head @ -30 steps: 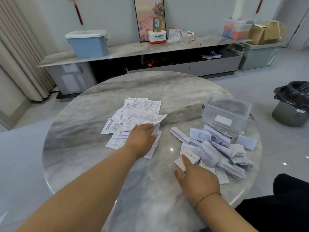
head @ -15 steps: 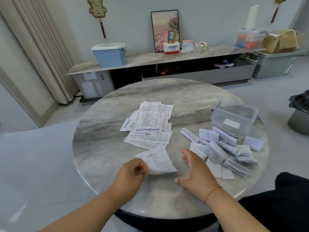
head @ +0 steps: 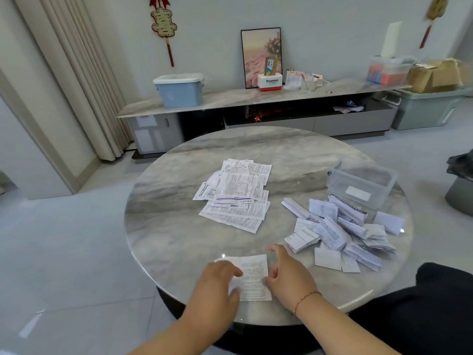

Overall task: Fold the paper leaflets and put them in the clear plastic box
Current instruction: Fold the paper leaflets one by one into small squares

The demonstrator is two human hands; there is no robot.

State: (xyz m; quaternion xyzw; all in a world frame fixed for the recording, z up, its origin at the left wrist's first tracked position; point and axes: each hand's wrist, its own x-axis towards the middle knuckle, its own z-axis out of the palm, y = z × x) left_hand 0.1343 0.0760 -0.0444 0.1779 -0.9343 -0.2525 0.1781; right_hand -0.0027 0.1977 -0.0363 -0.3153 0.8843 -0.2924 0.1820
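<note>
One printed paper leaflet [head: 254, 275] lies flat on the round marble table [head: 179, 226] near its front edge. My left hand [head: 217, 283] covers the leaflet's left part, with the thumb at its lower edge. My right hand [head: 289, 278] has curled fingertips on the leaflet's right edge and the thumb raised. A loose pile of unfolded leaflets [head: 238, 196] sits at the table's middle. A heap of folded leaflets [head: 337, 234] lies to the right, just in front of the clear plastic box [head: 361, 185]. The box stands open at the table's right side.
A dark-clothed leg [head: 430, 303] is at the lower right by the table edge. A bin with a black bag [head: 460, 185] stands on the floor at right. A low cabinet [head: 256, 116] with a blue tub [head: 179, 90] runs along the far wall.
My left hand took one leaflet from the unfolded pile and drew it to the front edge. It now lies flat, and my right hand has come over to its right edge.
</note>
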